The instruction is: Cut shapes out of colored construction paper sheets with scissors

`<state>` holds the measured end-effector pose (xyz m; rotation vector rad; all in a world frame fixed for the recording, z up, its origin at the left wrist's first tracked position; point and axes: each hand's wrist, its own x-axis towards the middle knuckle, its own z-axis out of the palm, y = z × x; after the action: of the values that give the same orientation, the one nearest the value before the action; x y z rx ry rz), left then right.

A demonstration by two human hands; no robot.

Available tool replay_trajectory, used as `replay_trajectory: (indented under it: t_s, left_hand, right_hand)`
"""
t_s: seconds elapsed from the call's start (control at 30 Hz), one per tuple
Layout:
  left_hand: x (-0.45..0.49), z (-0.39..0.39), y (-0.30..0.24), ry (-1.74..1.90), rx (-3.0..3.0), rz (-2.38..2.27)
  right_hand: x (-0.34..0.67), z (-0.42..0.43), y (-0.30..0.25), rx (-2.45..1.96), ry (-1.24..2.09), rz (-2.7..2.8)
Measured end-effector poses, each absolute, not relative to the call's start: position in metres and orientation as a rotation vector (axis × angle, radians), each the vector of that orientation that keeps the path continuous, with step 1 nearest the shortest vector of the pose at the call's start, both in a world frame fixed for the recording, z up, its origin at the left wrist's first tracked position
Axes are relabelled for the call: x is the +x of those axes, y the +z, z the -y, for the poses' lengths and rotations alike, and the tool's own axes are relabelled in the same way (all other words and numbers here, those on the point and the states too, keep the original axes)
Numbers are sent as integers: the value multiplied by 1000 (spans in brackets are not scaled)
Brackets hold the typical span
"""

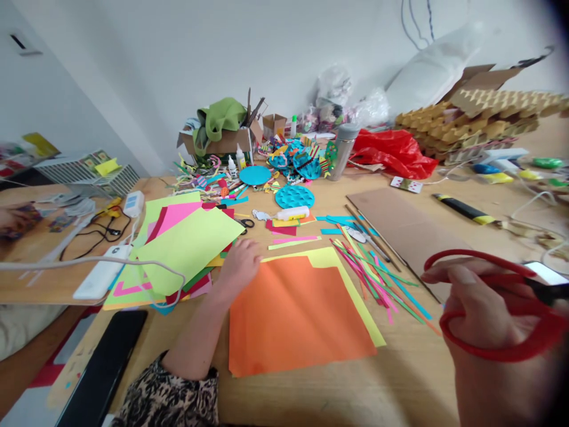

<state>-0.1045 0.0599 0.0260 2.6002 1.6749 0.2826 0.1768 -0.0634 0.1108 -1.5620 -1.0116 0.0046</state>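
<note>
My left hand (240, 265) rests palm down on the wooden table (409, 367), its fingers touching the left top corner of an orange paper sheet (296, 314). That sheet lies on a yellow sheet (331, 259). Beside my left hand is a stack of coloured papers (186, 246) topped by a lime-yellow sheet. My right hand (482, 311) is raised at the near right with its fingers through the handles of red scissors (511, 350). The scissor blades are hidden.
Thin coloured paper strips (377, 270) lie right of the orange sheet, next to a brown cardboard sheet (404, 225). A glue bottle (291, 213), blue discs (294, 196), small scissors (244, 223) and craft clutter fill the back. A white power strip (102, 271) and a black phone (104, 367) lie left.
</note>
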Motion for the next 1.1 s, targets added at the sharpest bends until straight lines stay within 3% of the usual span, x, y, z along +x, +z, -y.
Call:
replay_trajectory:
  t_s: [0.3,0.5,0.7,0.83,1.1]
  left_hand:
    - [-150,-71,20,231,2518,-1992]
    - [-148,-67,18,254,2577,-2067]
    - [-152,-67,17,315,2547,-2207]
    - [-156,-68,9,326,2498,-2277]
    - [-166,-69,4,475,2416,-2271]
  right_hand:
    - [160,50,111,-1415,285,1025]
    - [154,38,116,-1394,281,1096]
    - [114,-24,103,-1555,668,1850]
    - [50,-67,70,-1674,581,2269]
    - [-22,-88,33,-1717,363,2388]
